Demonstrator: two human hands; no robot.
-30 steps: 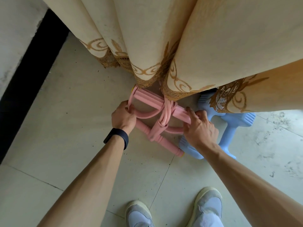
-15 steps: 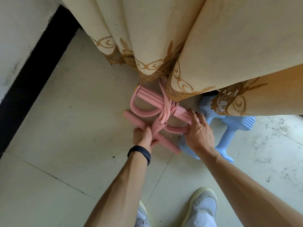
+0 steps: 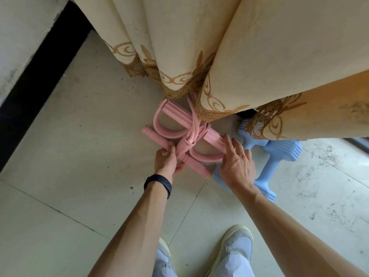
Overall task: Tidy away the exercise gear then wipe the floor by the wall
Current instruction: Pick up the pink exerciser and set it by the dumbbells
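Note:
A pink pedal resistance band lies on the tiled floor at the foot of the curtain, its tubes wound round its foam bars. My left hand grips the nearer foam bar at its middle, beside the wound tubes. My right hand lies with fingers straight, fingertips touching the right end of the farther bar. Two light blue dumbbells lie just right of the band, partly under my right hand and the curtain.
A cream curtain with gold trim hangs over the far part of the band and dumbbells. A white wall with a black skirting runs along the left. The floor at right is marked with dirt. My shoes stand below.
My left hand left the band's left end and moved right to grip the nearer bar at its middle. My right hand stayed at the band's right end.

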